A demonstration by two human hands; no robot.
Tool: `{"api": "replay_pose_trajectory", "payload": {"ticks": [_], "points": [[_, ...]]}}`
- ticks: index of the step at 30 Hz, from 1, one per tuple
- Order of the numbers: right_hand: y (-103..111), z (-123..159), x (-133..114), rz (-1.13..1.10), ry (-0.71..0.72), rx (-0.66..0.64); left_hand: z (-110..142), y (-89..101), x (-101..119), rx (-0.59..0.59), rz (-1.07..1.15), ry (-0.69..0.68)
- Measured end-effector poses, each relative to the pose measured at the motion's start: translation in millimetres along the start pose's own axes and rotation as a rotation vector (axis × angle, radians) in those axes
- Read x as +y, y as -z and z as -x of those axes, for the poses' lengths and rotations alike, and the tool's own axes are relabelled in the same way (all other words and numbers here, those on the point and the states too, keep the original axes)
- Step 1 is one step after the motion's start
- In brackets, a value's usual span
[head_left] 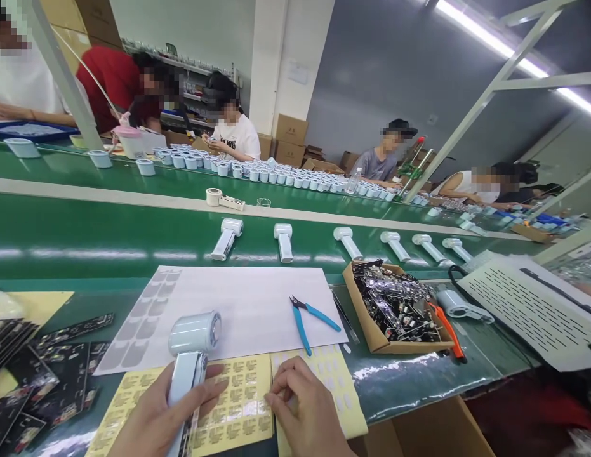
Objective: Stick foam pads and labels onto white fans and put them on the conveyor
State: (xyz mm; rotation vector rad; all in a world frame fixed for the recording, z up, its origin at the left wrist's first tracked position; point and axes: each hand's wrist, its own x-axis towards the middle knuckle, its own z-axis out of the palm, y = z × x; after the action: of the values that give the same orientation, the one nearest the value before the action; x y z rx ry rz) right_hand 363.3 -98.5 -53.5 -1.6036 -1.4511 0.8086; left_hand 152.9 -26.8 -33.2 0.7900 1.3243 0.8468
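Note:
A light-blue handheld fan (pixel 195 333) with a drum-shaped head and a slim handle stands upright in my left hand (pixel 155 412), whose fingers wrap around the handle. Under that hand lies a yellow sheet of printed labels (pixel 240 406). My right hand (pixel 307 406) is at the label sheet's right edge, thumb and forefinger pinched together; anything between them is too small to make out. Beneath it is a second yellowish sheet (pixel 345 397) bearing small pale oval stickers. Blue-handled side cutters (pixel 302 320) rest on a white sheet (pixel 242 285) with grey stickers down its left side.
Circuit boards fill a cardboard box (pixel 393 339) on the right, and more boards (pixel 61 374) lie at left. An orange-handled tool (pixel 447 333) leans by the box. Several fans (pixel 283 242) lie along the green conveyor belt (pixel 109 231). Co-workers (pixel 235 133) sit across it.

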Motion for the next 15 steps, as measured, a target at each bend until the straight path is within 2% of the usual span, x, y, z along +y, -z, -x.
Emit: {"api": "replay_pose_trajectory", "payload": {"ticks": [4, 8, 11, 15], "points": [[15, 0, -10, -0.269, -0.061, -0.092, 1, 1.3, 2, -0.007, -0.041, 0.0], [17, -2, -27, -0.387, -0.103, -0.093, 5, -2.7, 9, -0.017, -0.007, 0.064], [12, -7, -42, -0.396, -0.111, -0.137, 8, -8.4, 14, -0.025, 0.14, 0.055], [11, -14, -46, -0.224, -0.062, -0.127, 6, -10.6, 18, 0.011, 0.152, 0.057]]}}
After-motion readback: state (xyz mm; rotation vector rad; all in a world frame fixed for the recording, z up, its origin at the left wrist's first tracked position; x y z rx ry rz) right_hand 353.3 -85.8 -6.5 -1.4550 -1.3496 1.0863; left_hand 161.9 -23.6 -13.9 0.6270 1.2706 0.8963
